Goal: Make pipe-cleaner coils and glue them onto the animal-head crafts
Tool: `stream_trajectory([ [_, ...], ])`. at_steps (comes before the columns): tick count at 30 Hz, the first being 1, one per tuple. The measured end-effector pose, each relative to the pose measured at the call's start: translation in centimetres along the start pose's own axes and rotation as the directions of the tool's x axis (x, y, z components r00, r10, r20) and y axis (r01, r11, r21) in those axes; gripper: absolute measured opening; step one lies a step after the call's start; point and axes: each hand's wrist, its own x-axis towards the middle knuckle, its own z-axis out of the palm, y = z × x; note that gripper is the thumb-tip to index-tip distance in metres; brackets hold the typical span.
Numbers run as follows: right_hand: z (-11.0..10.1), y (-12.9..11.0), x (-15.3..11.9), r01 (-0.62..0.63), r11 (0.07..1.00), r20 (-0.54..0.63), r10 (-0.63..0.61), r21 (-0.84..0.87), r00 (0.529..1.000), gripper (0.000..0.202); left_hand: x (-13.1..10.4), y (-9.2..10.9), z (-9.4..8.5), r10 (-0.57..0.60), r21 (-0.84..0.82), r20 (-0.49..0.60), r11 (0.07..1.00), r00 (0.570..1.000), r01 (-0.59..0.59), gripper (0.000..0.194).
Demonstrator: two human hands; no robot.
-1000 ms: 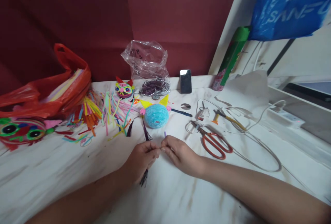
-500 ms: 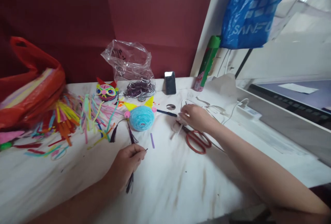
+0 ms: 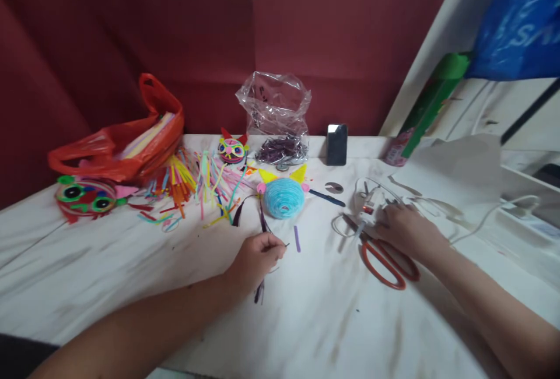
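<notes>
My left hand [image 3: 258, 256] is closed in a pinch on the cord of a dark purple tassel [image 3: 259, 292], whose strands hang below the fingers. A short dark end pokes out past the fingertips. Just beyond it sits a blue coiled-paper animal head [image 3: 284, 199] with yellow ears and pink discs. My right hand [image 3: 405, 230] is closed around the near side of a small white corded device [image 3: 371, 204] that looks like a glue gun; its fingers are partly hidden and blurred. Under that hand lie scissors [image 3: 385, 268] with red handles. A purple paper strip [image 3: 297, 239] lies between the hands.
Left are a red plastic bag [image 3: 114, 148], coloured paper strips [image 3: 179, 178] and two decorated heads [image 3: 85, 199] [image 3: 233, 148]. Behind stand a clear bag [image 3: 275, 105], a phone [image 3: 336, 144] and a green can [image 3: 431, 111]. A dark pen [image 3: 326, 197] and a power strip [image 3: 529, 221] lie rightward.
The view has swung left, bringing the decorated head at far left into sight. My right hand has shifted to the right side of the white device. My left hand keeps its pinch on the tassel.
</notes>
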Motion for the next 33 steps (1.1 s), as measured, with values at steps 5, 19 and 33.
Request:
stream_trajectory([
  [5, -2.4, -1.5, -1.5, 0.017, 0.98, -0.155, 0.015, 0.2, 0.988, 0.018, 0.3, 0.5, -0.4, 0.053, 0.011, -0.068, 0.999, 0.996, -0.052, 0.014],
  [19, -3.5, -8.8, -8.5, 0.278, 0.475, -0.064, -0.418, 0.835, 0.906, 0.02, 0.6, 0.5, -1.0, 0.231, 0.203, -0.214, 0.961, 0.949, -0.188, 0.013],
  [33, -2.4, -9.0, -8.9, 0.271, 0.475, -0.065, -0.405, 0.837, 0.912, 0.021, 0.1, 1.0, -0.9, 0.265, 0.286, -0.194, 0.936, 0.944, -0.204, 0.014],
])
